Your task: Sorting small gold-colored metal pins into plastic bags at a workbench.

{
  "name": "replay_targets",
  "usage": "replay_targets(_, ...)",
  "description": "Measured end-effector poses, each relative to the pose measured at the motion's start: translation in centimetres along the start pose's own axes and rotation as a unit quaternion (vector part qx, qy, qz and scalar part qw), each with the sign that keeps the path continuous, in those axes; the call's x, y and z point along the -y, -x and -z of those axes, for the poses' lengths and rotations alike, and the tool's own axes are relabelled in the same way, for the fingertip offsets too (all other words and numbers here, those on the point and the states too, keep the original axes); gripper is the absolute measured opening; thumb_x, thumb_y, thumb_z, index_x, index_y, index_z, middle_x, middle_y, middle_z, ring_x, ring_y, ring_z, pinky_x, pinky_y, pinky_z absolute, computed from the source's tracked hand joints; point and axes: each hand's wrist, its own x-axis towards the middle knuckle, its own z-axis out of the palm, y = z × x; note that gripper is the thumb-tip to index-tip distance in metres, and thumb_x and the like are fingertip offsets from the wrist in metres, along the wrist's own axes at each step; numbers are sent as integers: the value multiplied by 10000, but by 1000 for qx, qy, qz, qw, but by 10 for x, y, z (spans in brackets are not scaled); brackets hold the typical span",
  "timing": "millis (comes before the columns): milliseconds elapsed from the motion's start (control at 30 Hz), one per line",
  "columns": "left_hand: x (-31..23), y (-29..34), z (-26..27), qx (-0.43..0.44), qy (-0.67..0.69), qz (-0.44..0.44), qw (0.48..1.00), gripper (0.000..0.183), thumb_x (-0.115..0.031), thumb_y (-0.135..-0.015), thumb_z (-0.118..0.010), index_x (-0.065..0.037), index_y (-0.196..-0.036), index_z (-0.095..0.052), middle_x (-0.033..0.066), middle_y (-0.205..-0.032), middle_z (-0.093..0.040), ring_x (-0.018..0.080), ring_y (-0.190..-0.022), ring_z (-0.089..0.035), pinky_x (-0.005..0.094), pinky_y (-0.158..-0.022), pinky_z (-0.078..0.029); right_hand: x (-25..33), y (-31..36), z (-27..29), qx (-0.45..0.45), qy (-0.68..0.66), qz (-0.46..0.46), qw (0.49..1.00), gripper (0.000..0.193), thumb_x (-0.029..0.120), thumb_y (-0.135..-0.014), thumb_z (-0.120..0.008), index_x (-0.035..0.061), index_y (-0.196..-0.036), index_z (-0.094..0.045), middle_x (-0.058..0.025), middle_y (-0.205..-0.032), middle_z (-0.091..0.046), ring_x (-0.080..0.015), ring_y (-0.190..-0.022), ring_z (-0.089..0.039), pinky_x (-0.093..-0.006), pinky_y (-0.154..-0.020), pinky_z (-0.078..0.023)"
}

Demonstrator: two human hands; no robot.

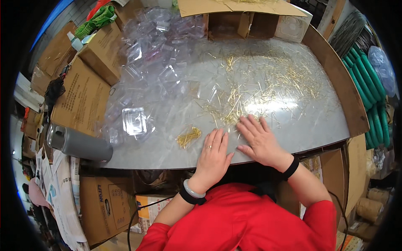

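- Head view: the left hand lies palm down at the near edge of the grey surface, fingers straight, released and close together, with a ring on one of them.
- The right hand is also palm down, its fingers spread and released, fingertips at the near fringe of the scattered gold-coloured pins. Whether anything lies under either palm cannot be told.
- These thin metal pins, some apparently hooked, spread loosely from just beyond both hands toward the far right of the surface, densest near the middle.
- Just left of the left hand sits a compact pin bundle, seemingly in clear plastic.
- Farther left, a shiny clear plastic box lies near a large heap of clear plastic packaging that runs to the back.
- A grey bottle lies on its side at the near left corner.
- A cardboard border follows the right edge; open cardboard compartments and a white box with a round grille stand at the back.
- Green coils are beyond the border.
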Motion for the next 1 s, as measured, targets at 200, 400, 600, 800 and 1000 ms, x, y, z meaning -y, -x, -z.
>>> replay_targets(200, 1, 2, -5, -1, -35, 8, 999, 560, -193, -914, -675, 62, -1382, -504, 254, -1444, -458, 429, -1374, -411, 511, -1170, -321, -28, -55, 38, 144, -148, 25, 978, 428, 231, -951, -584, 54, -1340, -577, -152, -1328, -595, -352, -1259, -545, -530, -1075, -397)
replay_targets(400, -2, -3, -4, 1, -39, 5, 999, 530, -210, -923, -655, 39, -1373, -528, 237, -1439, -470, 416, -1368, -418, 520, -1168, -319, -56, -124, 0, 83, -115, 70, 987, 389, 86, -907, -586, 41, -1293, -585, -198, -1300, -591, -399, -1192, -567, -480, -1005, -469)
replay_targets(600, -1, 1, -6, -12, -42, 3, 999, 540, -238, -933, -645, 38, -1380, -521, 245, -1440, -472, 420, -1368, -416, 537, -1164, -316, -51, -89, 9, 66, -94, 58, 992, 464, 192, -930, -628, -23, -1328, -526, -231, -1451, -480, -442, -1332, -462, -497, -1092, -422)
replay_targets(800, -2, 2, -7, -5, -52, 5, 999, 573, -249, -938, -644, 91, -1376, -496, 260, -1461, -455, 435, -1388, -403, 537, -1176, -304, -1, 4, 18, 65, -41, -4, 997, 646, 412, -983, -586, 3, -1463, -444, -215, -1536, -416, -423, -1451, -345, -535, -1197, -274)
replay_targets(1000, 0, 4, -11, -7, -55, 13, 998, 630, -226, -929, -659, 129, -1403, -443, 289, -1473, -435, 441, -1399, -393, 547, -1176, -307, 21, 12, 11, -6, -47, -57, 997, 659, 444, -973, -587, 33, -1471, -455, -190, -1541, -423, -413, -1461, -333, -562, -1207, -235)
